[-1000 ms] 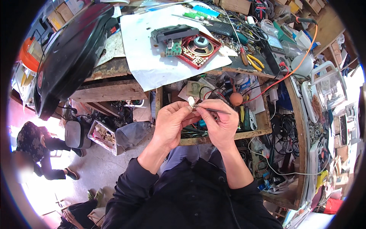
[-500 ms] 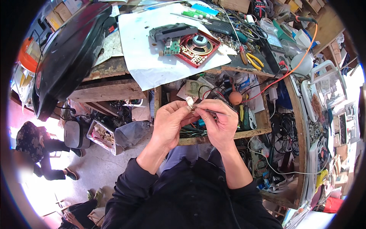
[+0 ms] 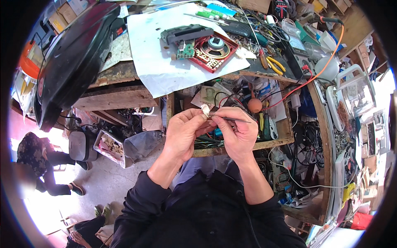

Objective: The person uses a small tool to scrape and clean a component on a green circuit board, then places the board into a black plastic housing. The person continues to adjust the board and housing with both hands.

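Over an open wooden drawer (image 3: pixel 264 144), my two hands meet at the fingertips. My left hand (image 3: pixel 182 131) pinches a small whitish crumpled piece (image 3: pixel 205 109), whose kind I cannot make out. In my right hand (image 3: pixel 237 136) is a thin dark metal tool, perhaps tweezers (image 3: pixel 240 120), its rear end pointing right and its tip at the left fingers. Fingers hide the spot where tip and piece meet. On white paper (image 3: pixel 157 78) above lie an opened red case with a round speaker (image 3: pixel 216 47), a green circuit board (image 3: pixel 185 50) and a dark cover (image 3: pixel 186 34).
Pliers with yellow handles (image 3: pixel 276 66) and a screwdriver (image 3: pixel 263 58) lie on the bench at right. Wires, a banknote (image 3: pixel 210 95) and an orange bulb (image 3: pixel 254 106) crowd the drawer. A large black casing (image 3: pixel 74 62) leans at left. Other people sit at lower left.
My right hand has tilted slightly, so more of the tool's rear end shows. The left hand keeps its pinch on the whitish piece. The bench things stay in place.
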Demonstrator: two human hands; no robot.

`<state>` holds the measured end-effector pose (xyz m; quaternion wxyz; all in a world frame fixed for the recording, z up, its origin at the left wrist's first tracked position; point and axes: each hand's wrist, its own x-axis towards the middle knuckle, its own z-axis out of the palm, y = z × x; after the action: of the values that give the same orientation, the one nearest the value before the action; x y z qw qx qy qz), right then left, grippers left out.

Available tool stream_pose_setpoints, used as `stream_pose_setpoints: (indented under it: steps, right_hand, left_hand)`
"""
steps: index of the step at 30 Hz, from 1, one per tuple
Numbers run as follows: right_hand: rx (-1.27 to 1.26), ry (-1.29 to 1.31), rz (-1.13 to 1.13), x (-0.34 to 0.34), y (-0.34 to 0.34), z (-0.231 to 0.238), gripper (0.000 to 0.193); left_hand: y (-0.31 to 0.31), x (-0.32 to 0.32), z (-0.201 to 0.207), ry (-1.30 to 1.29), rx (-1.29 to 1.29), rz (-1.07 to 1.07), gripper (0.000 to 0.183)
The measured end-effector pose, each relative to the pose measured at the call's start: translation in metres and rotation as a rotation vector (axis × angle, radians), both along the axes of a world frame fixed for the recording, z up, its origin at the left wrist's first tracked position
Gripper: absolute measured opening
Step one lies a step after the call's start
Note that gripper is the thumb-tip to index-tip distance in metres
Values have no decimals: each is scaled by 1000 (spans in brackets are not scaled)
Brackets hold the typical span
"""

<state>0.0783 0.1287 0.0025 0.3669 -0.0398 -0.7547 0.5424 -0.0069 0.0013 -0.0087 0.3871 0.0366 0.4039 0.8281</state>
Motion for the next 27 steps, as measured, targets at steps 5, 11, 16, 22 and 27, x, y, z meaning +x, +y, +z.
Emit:
stream_pose_setpoints:
  steps: [5, 11, 16, 22, 27]
  right_hand:
    - [67, 44, -52, -2, -1, -1, 13]
    - [-149, 37, -5, 1, -2, -1, 13]
    - [-27, -3, -5, 1, 0, 2, 11]
    - [-219, 23, -30, 0, -1, -5, 9]
    - [-345, 29, 28, -2, 0, -5, 6]
  left_hand:
    - [0, 1, 3, -7, 0, -1, 10]
    - [1, 2, 6, 13, -33, -12, 11]
    - [0, 0, -2, 33, -47, -19, 11]
    - [1, 1, 3, 11, -16, -21, 10]
    - [0, 1, 2, 17, -22, -10, 11]
